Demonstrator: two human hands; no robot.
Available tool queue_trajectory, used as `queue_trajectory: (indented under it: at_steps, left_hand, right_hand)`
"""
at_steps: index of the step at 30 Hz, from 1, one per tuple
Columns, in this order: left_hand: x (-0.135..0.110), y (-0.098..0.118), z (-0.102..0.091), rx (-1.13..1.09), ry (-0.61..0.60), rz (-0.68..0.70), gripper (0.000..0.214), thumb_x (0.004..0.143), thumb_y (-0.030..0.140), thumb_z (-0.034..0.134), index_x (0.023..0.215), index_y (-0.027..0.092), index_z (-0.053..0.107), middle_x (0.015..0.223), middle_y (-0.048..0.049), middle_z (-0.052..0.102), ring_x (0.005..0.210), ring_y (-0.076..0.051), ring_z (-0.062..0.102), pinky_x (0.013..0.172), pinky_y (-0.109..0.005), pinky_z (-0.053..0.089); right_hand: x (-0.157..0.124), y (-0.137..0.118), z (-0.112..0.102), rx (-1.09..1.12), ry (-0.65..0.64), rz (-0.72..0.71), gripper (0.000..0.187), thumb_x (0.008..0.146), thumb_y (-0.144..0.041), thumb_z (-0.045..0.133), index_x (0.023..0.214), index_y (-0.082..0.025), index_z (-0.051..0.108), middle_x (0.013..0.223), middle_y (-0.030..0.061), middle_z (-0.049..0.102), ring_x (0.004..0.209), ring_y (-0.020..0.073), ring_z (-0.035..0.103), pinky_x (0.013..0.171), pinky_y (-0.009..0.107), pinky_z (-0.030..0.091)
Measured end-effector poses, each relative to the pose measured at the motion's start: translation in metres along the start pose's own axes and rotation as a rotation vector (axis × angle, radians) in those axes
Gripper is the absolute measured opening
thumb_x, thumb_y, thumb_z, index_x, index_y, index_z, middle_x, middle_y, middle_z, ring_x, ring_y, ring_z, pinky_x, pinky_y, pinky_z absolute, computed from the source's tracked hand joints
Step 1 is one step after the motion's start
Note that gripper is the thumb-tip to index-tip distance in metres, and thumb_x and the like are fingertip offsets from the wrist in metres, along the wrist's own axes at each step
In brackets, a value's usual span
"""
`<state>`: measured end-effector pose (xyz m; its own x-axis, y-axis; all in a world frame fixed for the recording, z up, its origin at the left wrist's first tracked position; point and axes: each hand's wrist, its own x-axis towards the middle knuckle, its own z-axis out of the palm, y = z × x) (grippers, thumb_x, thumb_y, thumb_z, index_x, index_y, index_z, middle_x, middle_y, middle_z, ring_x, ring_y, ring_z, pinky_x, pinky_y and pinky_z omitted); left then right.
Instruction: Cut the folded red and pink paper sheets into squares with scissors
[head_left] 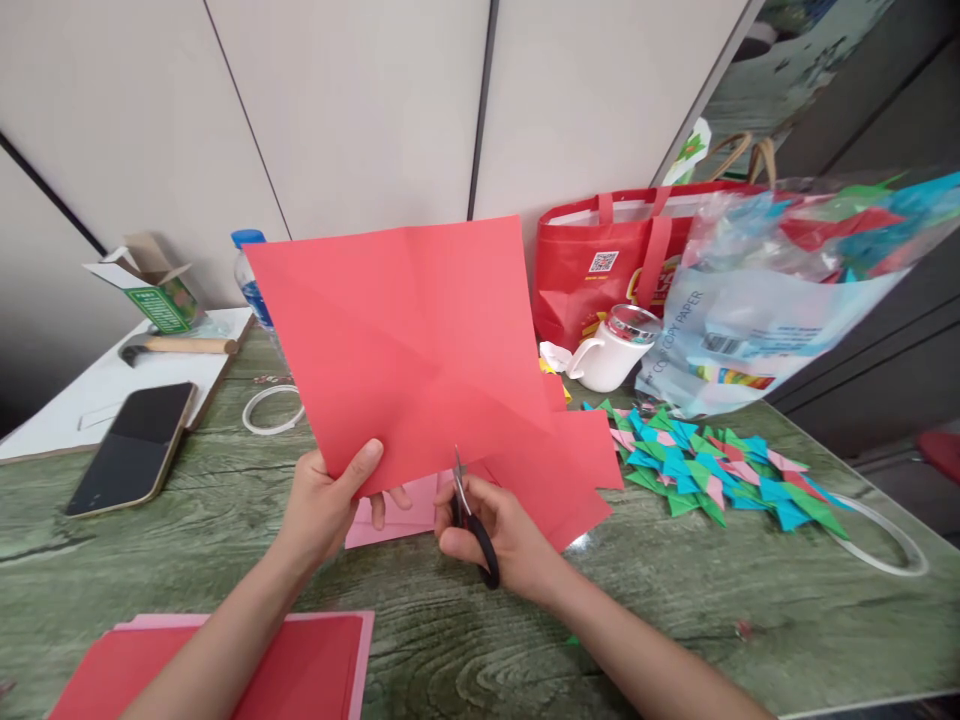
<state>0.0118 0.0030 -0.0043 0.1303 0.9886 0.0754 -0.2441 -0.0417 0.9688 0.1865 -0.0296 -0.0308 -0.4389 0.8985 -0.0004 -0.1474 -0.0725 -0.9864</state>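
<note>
1. Pinches red sheet [412, 340] at lower-left corner with left hand [326, 500], thumb in front, fingers behind; probably gripped there to leave most of the lower edge free.
2. Holds sheet raised and upright above desk [420, 650], presumably for blade access from below.
3. Has right hand [495, 530] clamped round black handle of scissors [485, 555], tip up, overlapping sheet's lower edge in view. Cannot tell whether cutting.
4. Note red paper [585, 450] behind and to the right, pink paper [409, 518] below; likely there to be within reach.
5. Note paper stack [322, 665] at near left, likely set apart to free working space.
6. Note folded pieces [720, 475] heaped at right, near plastic bag [735, 330]; likely kept clear of both hands.
</note>
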Motion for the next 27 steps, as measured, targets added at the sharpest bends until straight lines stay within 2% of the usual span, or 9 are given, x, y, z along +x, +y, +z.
queue_trajectory:
  at_steps: [9, 27]
  left_hand:
    - [-0.0009, -0.0012, -0.0014, 0.03, -0.001, -0.026, 0.022, 0.076, 0.026, 0.059, 0.06, 0.011, 0.062, 0.048, -0.0041, 0.065, 0.033, -0.016, 0.056, 0.028, -0.025, 0.044]
    - [-0.0019, -0.0014, -0.0012, 0.096, 0.013, -0.014, 0.021, 0.075, 0.029, 0.058, 0.059, 0.016, 0.063, 0.049, -0.0028, 0.065, 0.034, -0.017, 0.056, 0.029, -0.027, 0.044]
  right_hand:
    - [-0.0001, -0.0008, 0.0001, 0.012, 0.015, 0.008, 0.039, 0.063, -0.043, 0.07, 0.081, -0.017, 0.047, 0.071, -0.0013, 0.048, 0.063, 0.0111, 0.046, 0.06, 0.025, 0.038]
    - [-0.0004, 0.0007, 0.0004, 0.016, 0.039, 0.019, 0.041, 0.061, -0.041, 0.072, 0.083, -0.017, 0.049, 0.073, -0.0008, 0.05, 0.063, 0.0113, 0.048, 0.061, 0.025, 0.039]
